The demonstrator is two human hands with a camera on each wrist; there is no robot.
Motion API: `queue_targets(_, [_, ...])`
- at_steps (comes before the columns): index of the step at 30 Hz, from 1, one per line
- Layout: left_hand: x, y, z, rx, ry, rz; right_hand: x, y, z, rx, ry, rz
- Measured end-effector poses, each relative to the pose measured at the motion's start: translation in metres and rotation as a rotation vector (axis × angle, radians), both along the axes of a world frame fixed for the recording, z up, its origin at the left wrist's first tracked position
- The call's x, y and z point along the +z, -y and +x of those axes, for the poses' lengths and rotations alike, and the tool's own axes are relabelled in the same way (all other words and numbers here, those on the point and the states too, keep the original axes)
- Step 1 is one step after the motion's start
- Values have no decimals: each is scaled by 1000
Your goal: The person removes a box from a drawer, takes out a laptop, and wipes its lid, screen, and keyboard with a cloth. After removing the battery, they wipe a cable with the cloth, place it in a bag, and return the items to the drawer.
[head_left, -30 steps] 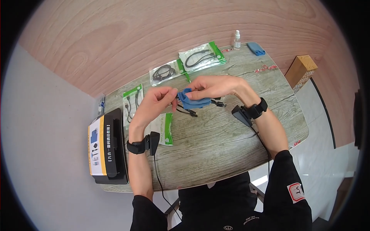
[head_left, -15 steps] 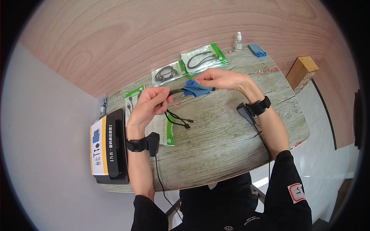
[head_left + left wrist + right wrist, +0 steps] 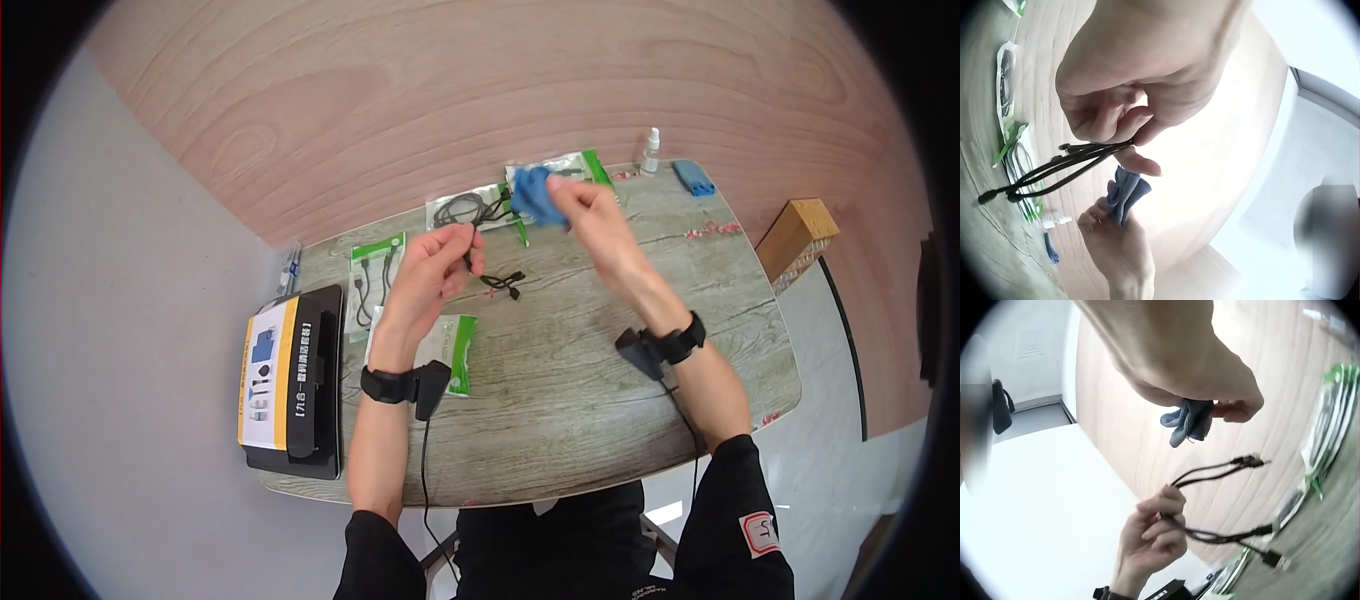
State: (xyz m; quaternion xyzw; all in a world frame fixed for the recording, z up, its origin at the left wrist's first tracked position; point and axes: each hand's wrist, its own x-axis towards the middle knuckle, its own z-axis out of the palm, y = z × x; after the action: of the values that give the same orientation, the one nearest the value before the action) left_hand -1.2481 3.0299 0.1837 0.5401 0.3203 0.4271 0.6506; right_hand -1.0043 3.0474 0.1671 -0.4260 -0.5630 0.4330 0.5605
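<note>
Between thumb and fingers, my left hand [image 3: 430, 285] pinches a small bundle of black cables [image 3: 500, 282] near its middle. The cable ends with their plugs dangle on both sides of the grip, as the right wrist view shows, where one metal USB plug [image 3: 1282, 562] hangs lowest. To the right and farther back, a crumpled blue cloth [image 3: 534, 196] is pinched by my right hand [image 3: 600, 225]. Cloth and cables are apart. In the left wrist view the black cables [image 3: 1063, 164] slant down leftward, with the cloth [image 3: 1125, 194] just beyond.
Clear and green bags with cables lie along the back, one bag [image 3: 463, 212] behind my left hand. Another bag [image 3: 462, 355] lies by my left wrist. A black box [image 3: 295, 400] stands at the left edge. A small bottle [image 3: 652, 155] and folded blue cloth [image 3: 694, 178] sit back right.
A second ago the cloth was wrapped around the cables; it slid rightward along them and came off. My right hand has lifted it away toward the back. My left hand keeps the cables.
</note>
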Motion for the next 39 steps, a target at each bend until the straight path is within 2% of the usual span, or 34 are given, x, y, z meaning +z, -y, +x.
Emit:
queue_targets(3, [0,7,14,72,-81,83,-5,16,-31,104,-111,-111])
queue_targets(6, [2,11,21,102,-165,132,-7,25,-39,318,-125,-117])
queue_targets(8, [10,18,23,121,-214,135,-7,29,-42,292,-121,-147])
queue_targets(11, [-5,11,23,89,-269,265,-9,26,-38,317,-117,-168])
queue_targets(12, [-7,9,19,37,-317,225,-10,24,-37,335,-115,-173])
queue_targets(18, [-16,8,22,9,-461,325,2,33,-41,332,-319,-180])
queue_targets(21, [-14,12,30,86,-315,282,3,33,-43,231,-314,-136])
queue_targets(24, [-1,17,28,61,-332,205,-1,31,-41,225,-287,-121])
queue_targets(27, [-8,10,24,222,-277,206,4,33,-42,188,-182,-109])
queue_targets(30, [-6,6,20,381,-386,248,13,40,-42,290,-94,-166])
queue_targets(33, [-7,3,14,201,-178,96,15,44,-44,436,1,-146])
queue_targets(36, [-3,3,11,116,19,-14,16,45,-46,477,-29,-151])
queue_targets(39, [-1,0,-1,51,254,-107,8,39,-40,552,39,-185])
